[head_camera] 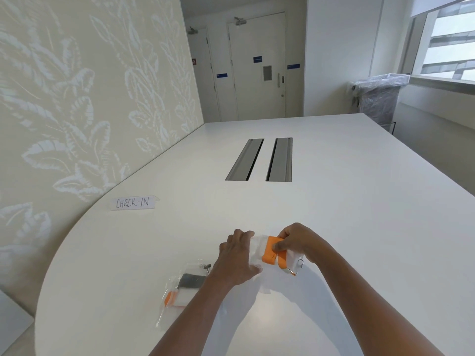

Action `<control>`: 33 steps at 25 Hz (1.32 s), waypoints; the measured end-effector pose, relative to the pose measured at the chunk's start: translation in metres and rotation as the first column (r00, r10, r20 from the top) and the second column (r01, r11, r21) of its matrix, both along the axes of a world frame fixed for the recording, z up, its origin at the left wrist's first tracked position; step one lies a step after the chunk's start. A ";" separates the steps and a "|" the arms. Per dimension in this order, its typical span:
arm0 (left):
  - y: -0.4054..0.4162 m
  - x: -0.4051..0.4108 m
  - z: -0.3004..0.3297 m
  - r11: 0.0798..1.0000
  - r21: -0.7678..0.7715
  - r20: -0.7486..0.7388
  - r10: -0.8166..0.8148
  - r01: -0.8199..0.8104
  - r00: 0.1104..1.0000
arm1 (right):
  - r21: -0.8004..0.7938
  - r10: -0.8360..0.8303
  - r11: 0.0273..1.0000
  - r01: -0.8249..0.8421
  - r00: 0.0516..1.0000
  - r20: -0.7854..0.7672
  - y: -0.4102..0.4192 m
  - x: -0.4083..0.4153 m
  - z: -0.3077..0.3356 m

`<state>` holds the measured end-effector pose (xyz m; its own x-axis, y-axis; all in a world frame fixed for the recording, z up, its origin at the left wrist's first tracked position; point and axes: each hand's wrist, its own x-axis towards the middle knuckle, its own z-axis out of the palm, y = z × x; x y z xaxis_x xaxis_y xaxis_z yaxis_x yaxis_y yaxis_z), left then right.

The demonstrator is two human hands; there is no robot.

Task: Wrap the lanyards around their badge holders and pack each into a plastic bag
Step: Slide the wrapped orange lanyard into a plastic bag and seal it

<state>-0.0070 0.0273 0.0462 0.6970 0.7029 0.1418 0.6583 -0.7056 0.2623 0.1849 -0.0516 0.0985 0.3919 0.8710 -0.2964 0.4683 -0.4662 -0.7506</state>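
2 bags [253,255], 2 wrapped badges [276,254].

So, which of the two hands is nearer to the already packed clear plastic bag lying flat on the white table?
Left. The left hand is just right of the packed clear plastic bag; the right hand is farther right, holding the orange lanyard bundle.

An office reception or meeting room: a long white bench [334,201] with cable hatches [259,159], a handwritten "CHECK-IN" sign [133,202], signed doors [258,65], a lined bin [377,98].
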 end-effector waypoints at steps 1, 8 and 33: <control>0.000 0.000 0.000 1.000 0.005 -0.009 -0.006 0.006 1.000 | -0.002 0.017 1.000 -0.017 1.000 0.005 0.001 -0.001 0.000; -0.004 0.001 0.003 0.998 0.009 -0.019 -0.061 0.061 0.998 | -0.076 0.132 0.989 -0.127 0.989 0.063 0.004 -0.003 0.000; -0.029 0.005 0.009 0.986 0.082 0.011 -0.144 0.142 0.990 | 0.079 -0.013 0.997 0.021 0.995 -0.104 -0.003 -0.015 -0.011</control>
